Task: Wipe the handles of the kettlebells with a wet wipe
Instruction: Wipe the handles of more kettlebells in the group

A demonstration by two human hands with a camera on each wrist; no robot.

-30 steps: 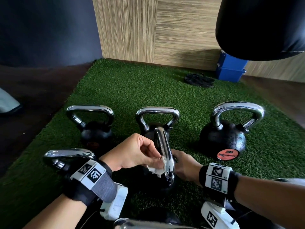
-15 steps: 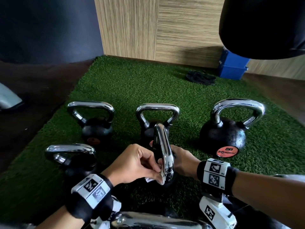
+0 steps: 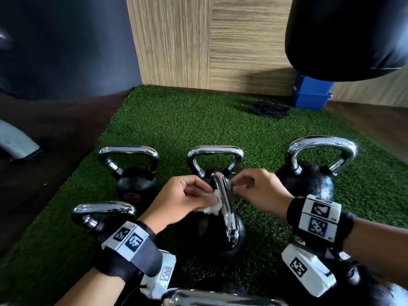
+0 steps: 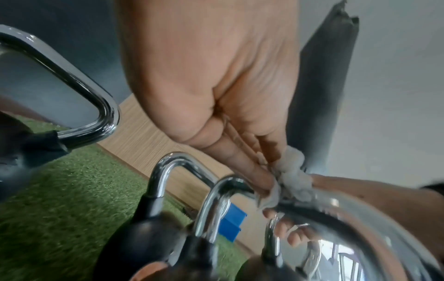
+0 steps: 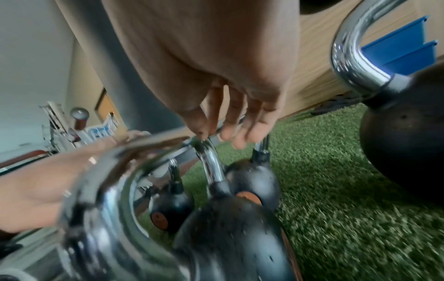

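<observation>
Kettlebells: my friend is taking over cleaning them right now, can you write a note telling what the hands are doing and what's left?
Left hand: pinches the wet wipe against the chrome handle of the near middle kettlebell.
Right hand: fingers loosely curled by the handle's far end; grip unclear.
Done: this handle is mid-wipe; whether others are clean cannot be told.
Left: finish it, then check the other kettlebells on the green turf.

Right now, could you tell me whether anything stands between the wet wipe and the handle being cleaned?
Nothing visible does. The left hand already presses the wet wipe against the near kettlebell's chrome handle. The right hand touches the handle's far side, clear of the wipe.
</observation>
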